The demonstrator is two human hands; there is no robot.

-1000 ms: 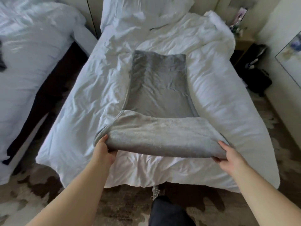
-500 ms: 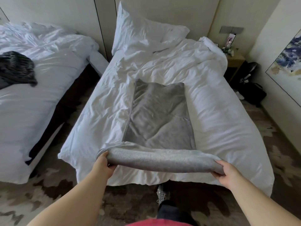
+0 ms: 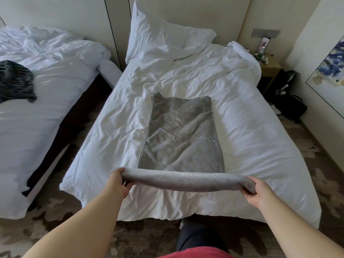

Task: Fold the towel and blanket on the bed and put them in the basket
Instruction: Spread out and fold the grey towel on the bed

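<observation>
Where hands (image 3: 119,180) (image 3: 257,189) grip, plush grey blanket (image 3: 180,138) curls into tube.

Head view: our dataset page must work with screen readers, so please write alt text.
Two hands hold the near edge of a grey blanket up off a white bed, the left hand gripping one corner, the right hand the other. Its far part lies flat; a dark cloth lies on a second bed.

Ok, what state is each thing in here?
Grey cloth: lies lengthwise on the duvet, near end lifted.
Left hand: grips the near left corner.
Right hand: grips the near right corner.
Dark cloth: crumpled on the other bed.
Pillow: stands against the wall.
Duvet: rumpled.
</observation>
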